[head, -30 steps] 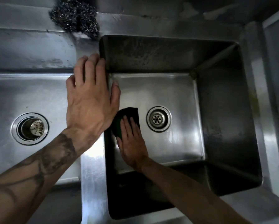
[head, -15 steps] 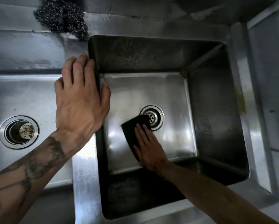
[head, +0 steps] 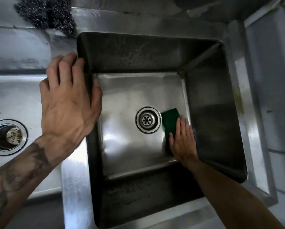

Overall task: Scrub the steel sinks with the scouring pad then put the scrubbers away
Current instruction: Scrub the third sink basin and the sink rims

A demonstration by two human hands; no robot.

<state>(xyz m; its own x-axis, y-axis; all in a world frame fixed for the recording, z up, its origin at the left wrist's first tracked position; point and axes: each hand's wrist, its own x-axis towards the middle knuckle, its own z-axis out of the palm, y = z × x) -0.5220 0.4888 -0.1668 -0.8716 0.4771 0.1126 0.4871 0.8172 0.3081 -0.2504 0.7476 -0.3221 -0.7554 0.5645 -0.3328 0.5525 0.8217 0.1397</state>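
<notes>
A deep steel sink [head: 212, 113] fills the middle of the view, with a round drain [head: 148, 120] in its floor. My right hand [head: 182, 141] lies flat on a green scouring pad [head: 169, 119], pressing it onto the sink floor just right of the drain, close to the right wall. My left hand [head: 67, 100] rests on the divider ridge at the sink's left rim, thumb hooked over the edge into the basin. A steel wool scrubber [head: 45, 14] sits on the back ledge at the upper left.
A second, shallower steel sink [head: 14, 96] lies to the left with its own drain and strainer [head: 7, 137]. A steel ledge [head: 138, 17] runs along the back. A pale wall or panel [head: 274, 80] borders the right side.
My right hand has slid the green pad across the sink floor, from left of the drain, over it, to its right side. My left hand stayed on the rim.
</notes>
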